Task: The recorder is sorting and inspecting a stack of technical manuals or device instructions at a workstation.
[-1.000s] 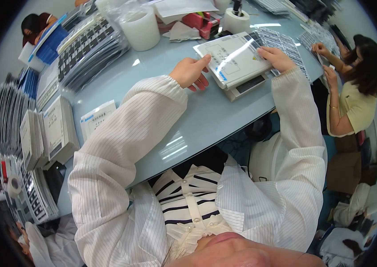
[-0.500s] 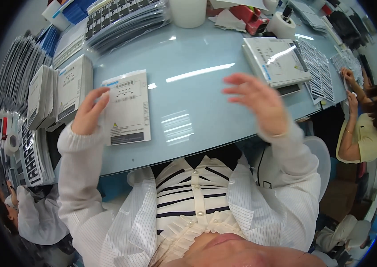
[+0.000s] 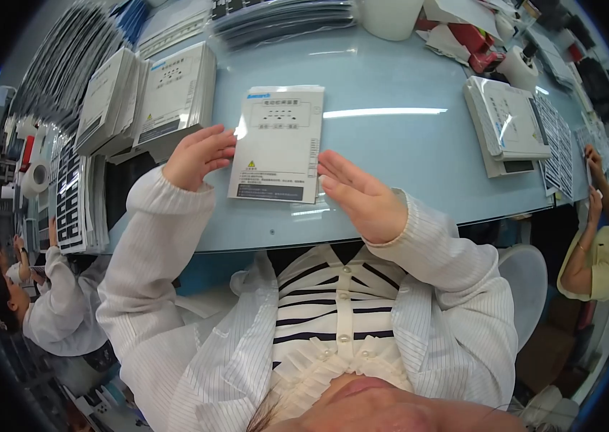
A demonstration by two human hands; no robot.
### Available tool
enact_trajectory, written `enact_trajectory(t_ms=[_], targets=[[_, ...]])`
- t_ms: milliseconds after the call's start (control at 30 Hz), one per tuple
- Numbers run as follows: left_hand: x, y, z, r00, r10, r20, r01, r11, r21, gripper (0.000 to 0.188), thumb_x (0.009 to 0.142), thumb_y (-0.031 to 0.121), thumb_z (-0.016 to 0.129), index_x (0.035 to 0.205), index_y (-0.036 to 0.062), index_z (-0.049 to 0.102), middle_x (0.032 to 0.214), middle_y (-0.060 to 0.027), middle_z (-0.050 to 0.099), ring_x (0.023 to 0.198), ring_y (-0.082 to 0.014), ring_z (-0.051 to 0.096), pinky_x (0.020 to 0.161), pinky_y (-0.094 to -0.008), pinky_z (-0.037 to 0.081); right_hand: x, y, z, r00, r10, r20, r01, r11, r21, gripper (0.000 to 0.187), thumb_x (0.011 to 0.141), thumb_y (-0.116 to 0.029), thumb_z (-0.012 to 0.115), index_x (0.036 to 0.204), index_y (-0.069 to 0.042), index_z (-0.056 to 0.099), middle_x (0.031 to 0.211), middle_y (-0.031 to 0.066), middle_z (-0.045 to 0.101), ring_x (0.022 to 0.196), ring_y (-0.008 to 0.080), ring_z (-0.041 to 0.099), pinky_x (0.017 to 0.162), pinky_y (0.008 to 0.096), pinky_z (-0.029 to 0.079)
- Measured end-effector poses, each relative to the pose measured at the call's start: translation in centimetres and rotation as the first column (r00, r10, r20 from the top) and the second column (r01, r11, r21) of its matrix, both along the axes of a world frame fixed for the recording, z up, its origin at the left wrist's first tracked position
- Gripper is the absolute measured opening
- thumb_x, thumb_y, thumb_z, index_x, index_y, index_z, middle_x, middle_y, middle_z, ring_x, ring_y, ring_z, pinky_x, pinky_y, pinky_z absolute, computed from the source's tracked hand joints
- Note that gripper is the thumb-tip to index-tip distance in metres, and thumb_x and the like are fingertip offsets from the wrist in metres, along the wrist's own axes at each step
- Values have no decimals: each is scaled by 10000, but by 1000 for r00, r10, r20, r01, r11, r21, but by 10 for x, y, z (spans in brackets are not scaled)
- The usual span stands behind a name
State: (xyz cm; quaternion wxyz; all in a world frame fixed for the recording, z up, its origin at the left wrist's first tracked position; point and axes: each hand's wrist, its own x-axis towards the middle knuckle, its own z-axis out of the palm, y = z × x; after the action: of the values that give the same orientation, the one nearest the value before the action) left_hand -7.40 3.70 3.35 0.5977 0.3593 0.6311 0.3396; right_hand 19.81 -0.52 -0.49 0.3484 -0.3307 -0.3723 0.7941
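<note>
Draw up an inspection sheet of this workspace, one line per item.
Surface: pale blue, glossy tabletop, streaked with reflections; small dark spot near its front edge.
Job's things: white rectangular printed panel lying flat between the hands; tall white rectangular printed stack to its left.
Clutter: crumpled white paper, red plastic object and white cylindrical roll toward the far right.
Grips: bare left hand and bare right hand open beside the panel; contact cannot be told.
Cables: nothing seen.
Surroundings: person in pale yellow top at right, person in white clothing at left.
</note>
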Motion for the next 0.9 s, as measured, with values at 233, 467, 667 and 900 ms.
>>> enact_trajectory(t_ms=[233, 467, 667, 900], targets=[[24, 17, -5, 995, -92, -46, 88, 992, -85, 396, 847, 251, 633, 1114, -34, 569, 950, -60, 603, 851, -116, 519, 766, -212, 399, 17, 0, 10, 979, -204, -1, 203, 976, -77, 568, 931, -142, 499, 1384, 65, 226, 1412, 168, 322, 1325, 219, 287, 1084, 339, 238], [51, 2, -39, 949, -206, 239, 94, 908, 409, 325, 903, 69, 506, 1196, -15, 392, 1140, -135, 533, 1054, -166, 519, 935, -304, 409, 29, 2, 5, 966, -253, 45, 251, 967, 45, 518, 910, -119, 536, 1345, 46, 308, 1354, 152, 400, 1241, 215, 395, 1025, 320, 322], [73, -13, -43, 924, -176, 340, -30, 853, 521, 329, 911, 54, 480, 1217, 2, 370, 1171, -122, 519, 1089, -168, 508, 932, -306, 414, 43, 0, -1, 822, -378, 425, 138, 858, 495, 369, 899, -97, 558, 1226, 50, 470, 1072, 94, 576, 889, 120, 522, 759, 249, 445], [62, -26, -52, 522, -300, 798, 346, 930, 123, 591, 878, 255, 442, 1391, 29, 256, 1370, -167, 391, 1221, -332, 435, 960, -473, 410, 54, -5, 9, 905, -285, 316, 169, 922, 348, 238, 924, -117, 525, 1079, 54, 583, 850, 28, 627, 676, 64, 513, 594, 200, 416]])
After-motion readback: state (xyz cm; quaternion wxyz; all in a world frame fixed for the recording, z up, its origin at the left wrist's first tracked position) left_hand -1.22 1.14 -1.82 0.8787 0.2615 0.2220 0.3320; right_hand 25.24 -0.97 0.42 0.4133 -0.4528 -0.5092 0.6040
